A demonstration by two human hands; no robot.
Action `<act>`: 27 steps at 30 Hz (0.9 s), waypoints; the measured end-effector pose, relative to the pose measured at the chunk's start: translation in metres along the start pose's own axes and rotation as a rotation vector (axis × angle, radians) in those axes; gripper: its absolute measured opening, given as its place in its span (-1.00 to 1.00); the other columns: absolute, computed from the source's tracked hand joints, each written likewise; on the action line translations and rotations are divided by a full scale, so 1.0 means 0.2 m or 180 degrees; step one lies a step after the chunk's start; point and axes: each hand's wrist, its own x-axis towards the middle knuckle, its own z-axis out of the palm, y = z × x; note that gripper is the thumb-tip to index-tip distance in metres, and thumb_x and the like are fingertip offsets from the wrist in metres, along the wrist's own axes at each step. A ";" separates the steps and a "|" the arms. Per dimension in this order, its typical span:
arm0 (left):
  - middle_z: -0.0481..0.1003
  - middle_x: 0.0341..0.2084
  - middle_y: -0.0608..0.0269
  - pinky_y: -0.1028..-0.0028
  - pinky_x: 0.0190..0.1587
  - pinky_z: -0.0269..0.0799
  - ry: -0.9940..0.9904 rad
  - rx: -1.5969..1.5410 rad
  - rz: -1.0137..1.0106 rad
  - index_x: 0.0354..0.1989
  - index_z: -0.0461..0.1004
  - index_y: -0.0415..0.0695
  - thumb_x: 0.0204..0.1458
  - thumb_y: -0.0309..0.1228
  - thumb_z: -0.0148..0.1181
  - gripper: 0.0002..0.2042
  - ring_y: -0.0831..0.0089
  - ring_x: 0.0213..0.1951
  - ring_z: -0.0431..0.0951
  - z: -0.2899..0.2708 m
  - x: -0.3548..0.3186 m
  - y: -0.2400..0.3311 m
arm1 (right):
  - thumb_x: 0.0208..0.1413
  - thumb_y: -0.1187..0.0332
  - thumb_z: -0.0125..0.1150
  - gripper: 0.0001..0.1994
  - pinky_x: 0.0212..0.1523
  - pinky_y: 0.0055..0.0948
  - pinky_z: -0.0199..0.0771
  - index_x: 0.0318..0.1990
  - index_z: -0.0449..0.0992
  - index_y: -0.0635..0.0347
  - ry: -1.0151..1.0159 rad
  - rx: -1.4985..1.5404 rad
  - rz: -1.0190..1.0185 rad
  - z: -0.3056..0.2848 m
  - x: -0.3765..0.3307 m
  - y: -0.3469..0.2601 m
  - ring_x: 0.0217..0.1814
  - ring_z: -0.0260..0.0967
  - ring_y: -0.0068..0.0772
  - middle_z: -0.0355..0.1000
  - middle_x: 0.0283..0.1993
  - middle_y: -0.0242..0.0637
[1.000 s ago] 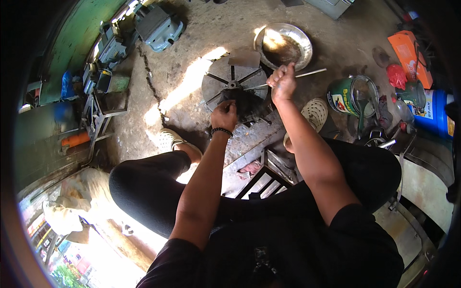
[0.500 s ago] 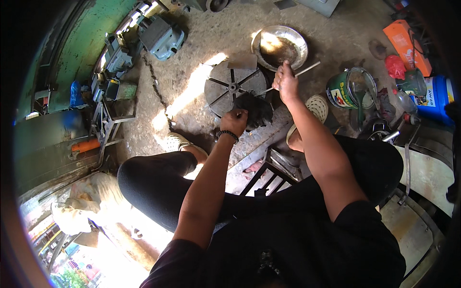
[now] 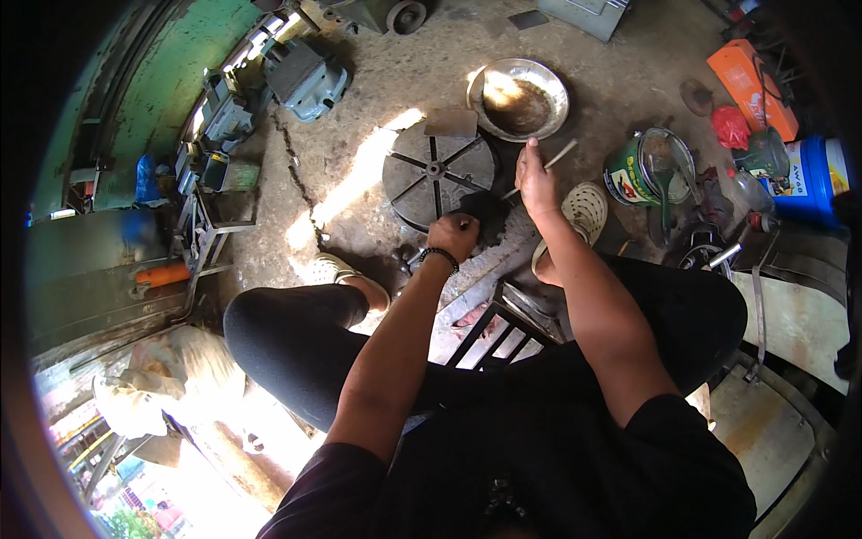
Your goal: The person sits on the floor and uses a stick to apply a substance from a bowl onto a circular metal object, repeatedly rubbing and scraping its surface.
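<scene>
- Left forearm (image 3: 401,359) stretched forward, slanting rightward
- Left hand (image 3: 453,235) was curled into a fist
- Right forearm (image 3: 600,301) reached forward, slanting leftward
- Right hand (image 3: 537,189) was closed, farther forward

Black bundle (image 3: 488,214), grey disc (image 3: 409,175), pale rod (image 3: 562,154), orange box (image 3: 750,85), blue bucket (image 3: 815,169)

I log the left hand (image 3: 453,234) further right along the near edge of the slotted disc (image 3: 411,166); one second ago it sits slightly left of the disc's centre line. The black bundle (image 3: 485,214) shifts too, out toward the disc's near-right edge, and more of the disc's near face shows. I find the right hand (image 3: 538,184) closer to the person beside the disc's right side. The rod (image 3: 561,154) slants more sharply relative to the disc; less projects beyond the right hand.
</scene>
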 end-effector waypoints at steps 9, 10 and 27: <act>0.57 -0.37 -0.04 0.30 -0.23 0.51 0.0852 -0.0293 0.0917 -0.37 0.60 -0.18 0.01 -0.20 0.21 -0.73 0.10 -0.35 0.60 -0.07 0.00 0.14 | 0.28 -0.16 -0.22 -0.45 -0.66 -0.50 -0.07 -0.65 0.07 -0.02 -0.0148 0.0181 0.0092 0.03 0.07 -0.25 -0.74 -0.16 -0.58 -0.06 -0.72 -0.51; 0.56 -0.38 -0.05 0.28 -0.22 0.50 0.0997 -0.0372 0.0792 -0.38 0.60 -0.17 0.01 -0.20 0.19 -0.74 0.07 -0.34 0.59 -0.10 0.00 0.12 | 0.29 -0.17 -0.25 -0.45 -0.64 -0.49 -0.07 -0.65 0.07 -0.01 -0.0235 0.0379 0.0084 0.06 0.07 -0.29 -0.73 -0.17 -0.57 -0.07 -0.72 -0.50; 0.58 -0.32 -0.07 0.24 -0.10 0.47 0.0883 -0.0448 -0.0632 -0.25 0.62 -0.10 -0.01 -0.11 0.15 -0.66 0.01 -0.19 0.58 -0.16 0.17 -0.15 | 0.32 -0.06 -0.17 -0.49 -0.60 -0.59 -0.06 -0.62 0.09 0.05 -0.0890 -0.0053 -0.0569 0.37 -0.01 0.09 -0.64 -0.09 -0.66 -0.01 -0.67 -0.53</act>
